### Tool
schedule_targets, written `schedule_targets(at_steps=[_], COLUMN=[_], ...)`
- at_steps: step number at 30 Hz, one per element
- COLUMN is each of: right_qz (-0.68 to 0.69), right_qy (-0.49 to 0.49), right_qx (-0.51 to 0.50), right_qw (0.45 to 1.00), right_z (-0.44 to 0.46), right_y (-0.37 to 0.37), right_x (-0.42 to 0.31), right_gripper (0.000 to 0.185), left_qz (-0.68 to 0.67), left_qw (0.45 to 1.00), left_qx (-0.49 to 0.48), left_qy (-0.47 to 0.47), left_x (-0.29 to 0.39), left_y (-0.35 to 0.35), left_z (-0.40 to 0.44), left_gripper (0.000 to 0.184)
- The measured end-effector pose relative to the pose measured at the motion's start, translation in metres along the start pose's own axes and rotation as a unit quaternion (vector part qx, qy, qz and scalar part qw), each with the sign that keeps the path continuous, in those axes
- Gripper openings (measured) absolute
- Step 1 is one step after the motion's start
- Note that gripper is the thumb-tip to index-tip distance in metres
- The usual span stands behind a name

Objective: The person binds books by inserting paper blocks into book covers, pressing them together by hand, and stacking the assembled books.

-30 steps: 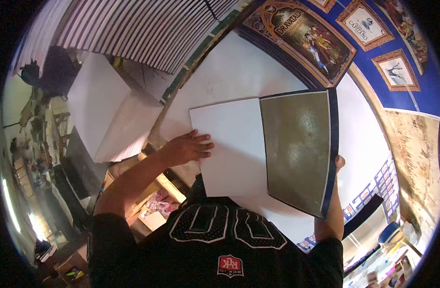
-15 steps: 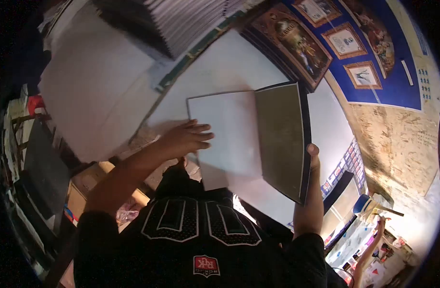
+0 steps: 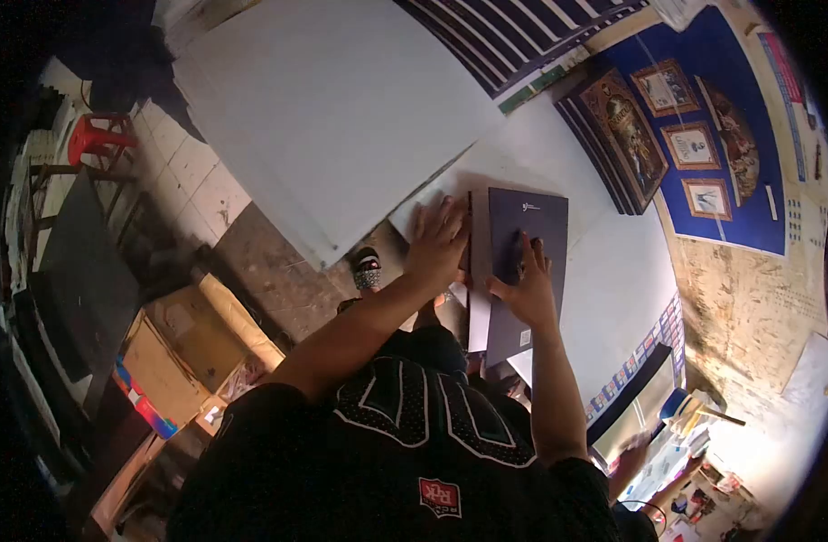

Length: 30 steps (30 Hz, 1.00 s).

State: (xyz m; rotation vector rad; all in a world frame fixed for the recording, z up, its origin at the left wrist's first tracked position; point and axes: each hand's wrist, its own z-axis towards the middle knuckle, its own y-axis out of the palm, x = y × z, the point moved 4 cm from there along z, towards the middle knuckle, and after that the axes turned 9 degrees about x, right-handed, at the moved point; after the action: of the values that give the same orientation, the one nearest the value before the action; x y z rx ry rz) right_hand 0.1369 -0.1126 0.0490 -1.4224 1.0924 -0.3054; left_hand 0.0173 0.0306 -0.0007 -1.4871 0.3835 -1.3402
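A dark, book-like hard cover (image 3: 531, 217) lies on the light table in front of me, its upper board folded over to the left and slightly raised. Small white print shows near its top and a white square code near its bottom. My left hand (image 3: 438, 246) is open, fingers stretched along the cover's left edge. On the upper board rests my right hand (image 3: 531, 287), open with thumb and fingers spread. The inside of the cover is hidden.
Dark boxes with a picture lid (image 3: 623, 135) stand stacked behind the cover. Many dark boards (image 3: 531, 27) are piled at the back. Left are a pale sheet-topped table (image 3: 332, 117), a red stool (image 3: 102, 135) and a cardboard box (image 3: 174, 348). Another person's hand (image 3: 632, 461) shows lower right.
The cover has been folded shut from its opened-out position. My right hand has moved from its right edge onto the upper board; my left hand has moved to its left edge.
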Motion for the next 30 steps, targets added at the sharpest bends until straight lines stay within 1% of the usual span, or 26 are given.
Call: schedule_targets(at_steps=[1,3,4,6,7,9,13,16,18,19,21,22,24,25,27,28,29,30], right_qz=[-0.001,-0.056,-0.057,-0.068,-0.068,-0.094,-0.131,-0.138,-0.126,-0.125,-0.147,-0.146,-0.193,-0.19,-0.211,-0.222,-0.215,-0.209], right_qy=[-0.002,0.02,0.018,0.078,0.078,0.069,0.092,0.096,0.066,0.071,0.065,0.066,0.059,0.063,0.059,0.073,0.077,0.069], right_qx=[-0.002,0.017,0.016,0.007,0.006,0.034,0.026,0.038,0.064,0.063,0.096,0.097,0.129,0.132,0.165,0.142,0.141,0.156], right_qw=[1.0,0.998,0.998,0.995,0.995,0.993,0.987,0.985,0.988,0.988,0.982,0.982,0.971,0.971,0.962,0.962,0.963,0.963], right_z=[0.001,0.0,0.001,-0.002,-0.001,-0.003,-0.007,-0.005,-0.006,-0.007,-0.007,-0.005,-0.009,-0.009,-0.012,-0.011,-0.01,-0.012], right_y=[0.01,0.022,0.024,0.028,0.032,0.037,0.04,0.041,0.042,0.043,0.045,0.047,0.053,0.057,0.061,0.062,0.063,0.064], right_x=[-0.002,-0.005,-0.01,-0.013,-0.013,-0.012,-0.019,-0.018,-0.016,-0.014,-0.014,-0.013,-0.014,-0.012,-0.013,-0.013,-0.012,-0.011], right_gripper=[0.112,0.11,0.11,0.111,0.111,0.112,0.109,0.105,0.095,0.095,0.084,0.084,0.076,0.076,0.074,0.072,0.072,0.072], left_qz=[0.016,0.003,-0.003,0.004,0.003,-0.006,0.008,-0.005,-0.027,-0.028,-0.024,-0.023,-0.05,-0.048,-0.043,-0.022,-0.016,-0.065], left_qw=[1.0,1.0,1.0,0.998,0.998,0.999,0.998,0.999,0.998,0.998,0.998,0.998,0.997,0.997,0.996,0.996,0.996,0.994], left_qx=[-0.002,0.001,-0.011,-0.053,-0.054,-0.023,-0.029,-0.024,-0.039,-0.043,-0.024,-0.024,-0.021,-0.022,-0.047,-0.064,-0.07,-0.076], left_qy=[0.013,0.014,0.016,0.022,0.021,0.033,0.047,0.044,0.039,0.042,0.046,0.048,0.048,0.053,0.058,0.056,0.059,0.033], left_x=[-0.001,-0.004,-0.005,-0.005,-0.007,-0.005,-0.005,-0.007,-0.007,-0.007,-0.006,-0.007,-0.01,-0.01,-0.011,-0.01,-0.01,-0.011], left_y=[0.001,0.003,0.003,0.003,0.005,0.007,0.008,0.005,0.005,0.005,0.002,0.002,-0.001,-0.002,-0.004,-0.008,-0.01,-0.01], left_z=[0.001,0.0,0.002,0.002,0.003,0.002,0.001,0.003,0.002,0.002,0.003,0.005,0.001,0.003,0.004,0.005,-0.002,-0.012], left_gripper=[0.103,0.101,0.099,0.097,0.097,0.098,0.099,0.101,0.109,0.109,0.103,0.103,0.099,0.099,0.087,0.074,0.074,0.066])
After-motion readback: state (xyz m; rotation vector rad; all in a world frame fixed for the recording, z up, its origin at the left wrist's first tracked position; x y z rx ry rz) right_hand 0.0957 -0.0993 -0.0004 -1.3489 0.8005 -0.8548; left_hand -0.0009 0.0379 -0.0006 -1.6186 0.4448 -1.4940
